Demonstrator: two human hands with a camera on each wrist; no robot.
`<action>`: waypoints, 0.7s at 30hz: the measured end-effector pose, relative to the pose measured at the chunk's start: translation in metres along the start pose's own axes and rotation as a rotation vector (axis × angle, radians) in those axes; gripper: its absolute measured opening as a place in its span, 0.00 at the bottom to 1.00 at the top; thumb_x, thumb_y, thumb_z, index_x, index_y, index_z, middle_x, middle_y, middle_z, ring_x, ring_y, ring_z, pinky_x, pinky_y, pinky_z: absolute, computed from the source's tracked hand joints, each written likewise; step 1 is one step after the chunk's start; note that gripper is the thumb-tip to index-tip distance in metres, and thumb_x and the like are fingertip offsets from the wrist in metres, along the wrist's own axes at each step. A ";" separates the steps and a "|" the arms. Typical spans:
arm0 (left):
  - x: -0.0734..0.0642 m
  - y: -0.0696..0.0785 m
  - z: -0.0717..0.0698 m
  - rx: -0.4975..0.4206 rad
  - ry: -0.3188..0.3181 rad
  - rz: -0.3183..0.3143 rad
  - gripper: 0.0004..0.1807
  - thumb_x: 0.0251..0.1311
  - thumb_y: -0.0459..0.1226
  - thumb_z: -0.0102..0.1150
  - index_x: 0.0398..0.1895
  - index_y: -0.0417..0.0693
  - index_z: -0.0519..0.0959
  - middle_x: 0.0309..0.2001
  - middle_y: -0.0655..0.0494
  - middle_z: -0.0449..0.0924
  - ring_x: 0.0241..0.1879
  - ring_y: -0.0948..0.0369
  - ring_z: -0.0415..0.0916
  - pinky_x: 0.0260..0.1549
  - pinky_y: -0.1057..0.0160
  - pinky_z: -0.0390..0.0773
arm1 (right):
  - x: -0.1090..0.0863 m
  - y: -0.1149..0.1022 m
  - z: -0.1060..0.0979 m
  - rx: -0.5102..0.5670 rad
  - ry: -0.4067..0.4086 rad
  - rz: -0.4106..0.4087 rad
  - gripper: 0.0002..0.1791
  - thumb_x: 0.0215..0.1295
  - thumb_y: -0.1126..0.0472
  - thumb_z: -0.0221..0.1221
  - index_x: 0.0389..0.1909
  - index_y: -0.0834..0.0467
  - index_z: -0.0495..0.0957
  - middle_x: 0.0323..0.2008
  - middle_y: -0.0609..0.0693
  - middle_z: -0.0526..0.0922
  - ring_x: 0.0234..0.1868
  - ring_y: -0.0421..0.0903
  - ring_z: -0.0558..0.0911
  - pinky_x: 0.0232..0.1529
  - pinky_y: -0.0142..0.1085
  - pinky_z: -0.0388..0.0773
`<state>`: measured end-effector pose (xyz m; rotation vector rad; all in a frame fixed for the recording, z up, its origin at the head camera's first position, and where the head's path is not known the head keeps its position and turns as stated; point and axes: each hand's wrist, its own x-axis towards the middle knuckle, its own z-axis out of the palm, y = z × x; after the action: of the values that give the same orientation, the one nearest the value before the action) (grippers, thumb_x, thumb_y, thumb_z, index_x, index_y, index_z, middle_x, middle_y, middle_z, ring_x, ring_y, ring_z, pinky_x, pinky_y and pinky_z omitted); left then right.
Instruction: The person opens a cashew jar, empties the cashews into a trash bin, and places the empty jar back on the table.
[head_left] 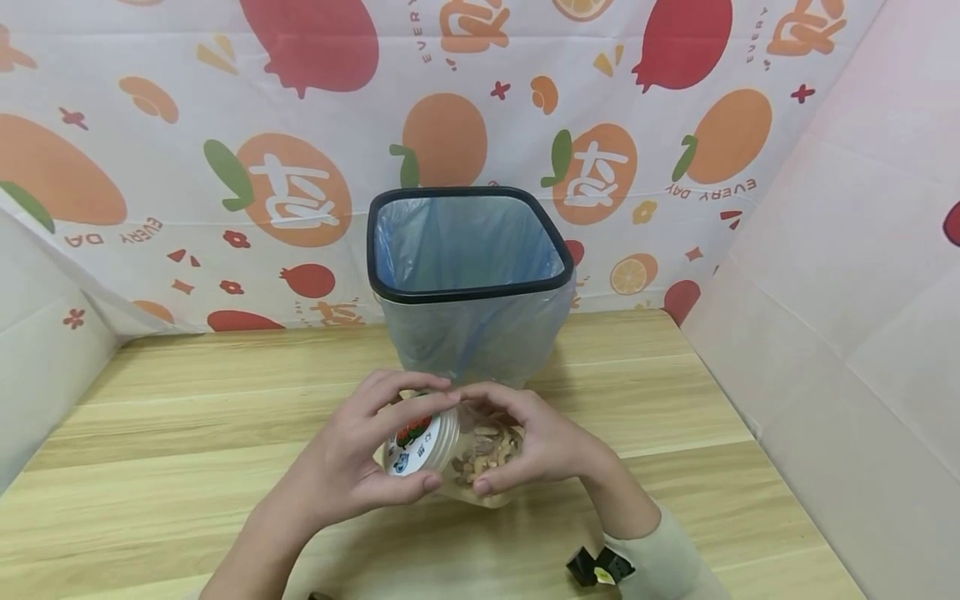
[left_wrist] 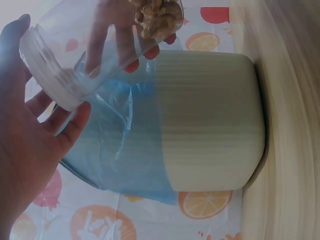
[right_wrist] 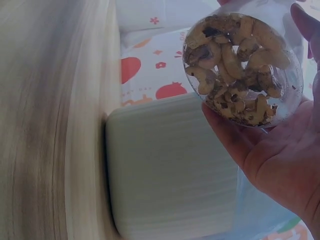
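I counted one jar (head_left: 478, 467) of nuts, one lid (head_left: 411, 455), one far bin (head_left: 472, 337). The left hand (head_left: 356, 450) curled its fingers round the lid, the right hand (head_left: 543, 446) round the jar's base, raised above the near tabletop (head_left: 210, 442). Only the head view showed me the lid's print

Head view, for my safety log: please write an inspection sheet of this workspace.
Surface: pale wood-grain table.
Job's things: clear jar, tilted, with nuts inside; printed lid in place.
Clutter: small black objects by the right sleeve, kind unclear.
Grips: left grip curls round the printed lid; right grip holds the clear jar near its base.
Cables: nothing seen.
Surroundings: lined bin behind the clear jar; fruit-print backdrop beyond.
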<state>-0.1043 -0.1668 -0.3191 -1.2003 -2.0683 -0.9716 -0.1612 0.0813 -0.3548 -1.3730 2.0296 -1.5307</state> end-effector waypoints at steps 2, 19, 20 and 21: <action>0.000 0.000 0.000 0.019 0.008 -0.005 0.29 0.62 0.56 0.63 0.60 0.49 0.80 0.56 0.50 0.78 0.54 0.54 0.73 0.55 0.70 0.69 | 0.001 0.000 0.001 -0.002 0.011 0.003 0.44 0.50 0.50 0.76 0.69 0.45 0.68 0.61 0.44 0.77 0.57 0.49 0.78 0.59 0.42 0.77; -0.001 0.000 0.001 0.072 0.027 -0.100 0.29 0.61 0.56 0.63 0.60 0.52 0.80 0.57 0.55 0.78 0.55 0.57 0.73 0.55 0.69 0.71 | 0.003 -0.004 0.006 -0.016 0.074 0.050 0.47 0.45 0.61 0.79 0.69 0.43 0.68 0.62 0.42 0.77 0.60 0.45 0.78 0.62 0.43 0.76; -0.001 0.000 0.000 0.072 0.020 -0.097 0.29 0.61 0.57 0.63 0.61 0.52 0.79 0.57 0.55 0.78 0.55 0.57 0.73 0.55 0.69 0.71 | 0.002 -0.003 0.006 -0.019 0.075 0.045 0.47 0.45 0.60 0.79 0.69 0.43 0.68 0.62 0.42 0.77 0.60 0.45 0.78 0.61 0.44 0.76; -0.001 0.000 0.000 0.068 0.012 -0.093 0.30 0.61 0.57 0.64 0.61 0.52 0.79 0.58 0.55 0.77 0.55 0.56 0.73 0.55 0.68 0.71 | 0.002 -0.003 0.006 -0.017 0.076 0.047 0.47 0.45 0.59 0.79 0.69 0.43 0.68 0.62 0.42 0.77 0.60 0.45 0.78 0.61 0.44 0.77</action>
<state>-0.1034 -0.1674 -0.3201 -1.0697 -2.1461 -0.9396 -0.1570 0.0764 -0.3541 -1.2828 2.1090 -1.5715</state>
